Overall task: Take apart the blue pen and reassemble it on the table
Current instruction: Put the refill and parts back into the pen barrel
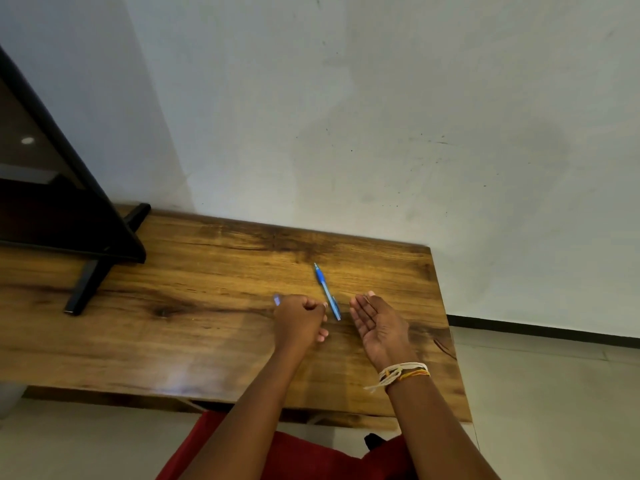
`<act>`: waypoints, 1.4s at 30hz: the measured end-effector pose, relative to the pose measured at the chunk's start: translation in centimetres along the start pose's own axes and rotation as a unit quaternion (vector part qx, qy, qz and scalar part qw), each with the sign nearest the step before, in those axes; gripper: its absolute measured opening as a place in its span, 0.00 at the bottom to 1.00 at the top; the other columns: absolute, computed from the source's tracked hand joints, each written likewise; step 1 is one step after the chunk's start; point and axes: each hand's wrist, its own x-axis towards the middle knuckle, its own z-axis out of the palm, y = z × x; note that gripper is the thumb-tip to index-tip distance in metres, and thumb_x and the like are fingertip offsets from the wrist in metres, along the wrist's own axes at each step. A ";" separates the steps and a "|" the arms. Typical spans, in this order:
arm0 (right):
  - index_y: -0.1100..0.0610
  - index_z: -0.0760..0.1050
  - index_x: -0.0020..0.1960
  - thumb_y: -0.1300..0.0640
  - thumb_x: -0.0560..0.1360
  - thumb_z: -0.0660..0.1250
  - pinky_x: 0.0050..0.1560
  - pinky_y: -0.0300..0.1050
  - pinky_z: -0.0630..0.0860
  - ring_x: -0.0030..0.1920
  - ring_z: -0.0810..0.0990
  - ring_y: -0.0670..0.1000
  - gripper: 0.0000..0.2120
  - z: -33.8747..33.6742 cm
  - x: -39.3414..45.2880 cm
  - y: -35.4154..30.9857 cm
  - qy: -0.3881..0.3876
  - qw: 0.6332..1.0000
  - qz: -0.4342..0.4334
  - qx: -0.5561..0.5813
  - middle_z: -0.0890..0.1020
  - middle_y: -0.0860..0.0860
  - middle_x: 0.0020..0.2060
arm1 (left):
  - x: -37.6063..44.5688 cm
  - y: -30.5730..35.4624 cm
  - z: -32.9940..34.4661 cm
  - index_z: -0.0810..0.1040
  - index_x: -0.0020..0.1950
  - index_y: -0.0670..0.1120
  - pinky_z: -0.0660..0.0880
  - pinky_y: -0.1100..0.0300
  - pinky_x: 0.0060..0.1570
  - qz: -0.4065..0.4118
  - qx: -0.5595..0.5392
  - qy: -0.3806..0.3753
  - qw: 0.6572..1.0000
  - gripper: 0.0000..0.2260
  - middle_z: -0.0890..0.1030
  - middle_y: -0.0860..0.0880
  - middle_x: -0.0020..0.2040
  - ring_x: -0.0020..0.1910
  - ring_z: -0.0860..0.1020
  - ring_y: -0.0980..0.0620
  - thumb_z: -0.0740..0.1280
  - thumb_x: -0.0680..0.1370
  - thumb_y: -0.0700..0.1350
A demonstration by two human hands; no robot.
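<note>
The blue pen (327,291) lies on the wooden table (207,271), tip pointing away toward the wall, its near end between my two hands. My left hand (300,318) is curled into a fist just left of the pen, and a small blurred blue piece (276,300) shows at its far-left side; whether the fist holds it I cannot tell. To the right of the pen, my right hand (375,325) has its palm up and fingers spread, nothing in it, and is not touching the pen.
A black monitor with a black stand foot (86,285) occupies the table's left part. A white wall runs behind the table. The table's right edge (450,341) is close to my right hand, with tiled floor beyond.
</note>
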 end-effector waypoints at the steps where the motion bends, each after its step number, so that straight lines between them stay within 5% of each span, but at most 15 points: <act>1: 0.63 0.76 0.45 0.63 0.77 0.67 0.44 0.46 0.80 0.40 0.82 0.54 0.03 -0.2 0.1 -0.1 0.004 1.000 0.001 0.000 0.82 0.59 0.40 | 0.1 0.0 0.3 0.80 0.37 0.44 0.80 0.56 0.28 0.000 0.010 0.002 1.000 0.08 0.83 0.47 0.32 0.24 0.81 0.51 0.69 0.76 0.44; 8: 0.63 0.77 0.44 0.63 0.77 0.67 0.45 0.46 0.80 0.40 0.82 0.53 0.04 -0.7 0.7 -0.5 0.017 1.000 0.016 0.003 0.82 0.58 0.39 | 0.5 0.9 1.8 0.79 0.37 0.43 0.82 0.53 0.33 0.010 0.105 0.068 0.992 0.10 0.82 0.46 0.30 0.25 0.81 0.51 0.70 0.74 0.49; 16: 0.64 0.76 0.44 0.63 0.77 0.67 0.46 0.47 0.79 0.39 0.81 0.53 0.04 -1.5 0.9 -1.3 0.025 1.000 0.010 0.003 0.81 0.58 0.39 | 1.9 1.4 4.1 0.79 0.47 0.43 0.72 0.60 0.35 0.041 0.271 0.095 0.957 0.17 0.83 0.47 0.43 0.44 0.82 0.49 0.74 0.69 0.54; 19: 0.63 0.75 0.45 0.63 0.77 0.66 0.45 0.46 0.79 0.39 0.81 0.53 0.03 -1.8 0.8 -1.6 0.027 1.000 0.007 0.014 0.81 0.58 0.39 | 2.4 1.5 4.0 0.79 0.45 0.40 0.81 0.57 0.31 -0.030 0.174 0.058 0.983 0.12 0.83 0.45 0.36 0.31 0.83 0.50 0.74 0.69 0.48; 22: 0.63 0.75 0.45 0.64 0.77 0.66 0.44 0.46 0.79 0.39 0.81 0.53 0.02 -1.4 0.5 -1.7 0.018 1.000 -0.002 0.025 0.81 0.58 0.39 | 2.9 2.0 2.9 0.80 0.44 0.34 0.81 0.57 0.29 -0.114 -0.040 -0.007 0.993 0.11 0.82 0.41 0.32 0.25 0.82 0.50 0.73 0.72 0.43; 28: 0.62 0.76 0.45 0.63 0.76 0.67 0.40 0.43 0.81 0.36 0.83 0.52 0.02 0.1 -0.6 -1.4 -0.033 0.996 -0.080 0.014 0.82 0.58 0.39 | 1.7 3.8 -0.2 0.78 0.44 0.38 0.81 0.62 0.33 -0.163 -0.414 -0.114 0.888 0.07 0.84 0.42 0.34 0.31 0.84 0.51 0.68 0.76 0.42; 36: 0.60 0.79 0.49 0.62 0.76 0.68 0.39 0.45 0.83 0.41 0.86 0.54 0.03 1.8 -2.5 -0.4 -0.055 0.914 -0.384 -0.121 0.86 0.57 0.41 | 1.4 4.1 -2.0 0.78 0.49 0.35 0.82 0.58 0.35 -0.172 -0.529 -0.132 0.821 0.08 0.85 0.38 0.40 0.40 0.85 0.46 0.70 0.75 0.39; 42: 0.64 0.80 0.50 0.62 0.75 0.70 0.44 0.57 0.83 0.42 0.86 0.55 0.06 2.6 -2.9 0.2 -0.068 0.881 -0.438 -0.167 0.86 0.58 0.41 | 1.5 3.9 -2.5 0.79 0.48 0.35 0.82 0.59 0.33 -0.173 -0.542 -0.135 0.811 0.08 0.85 0.38 0.41 0.39 0.85 0.47 0.70 0.74 0.39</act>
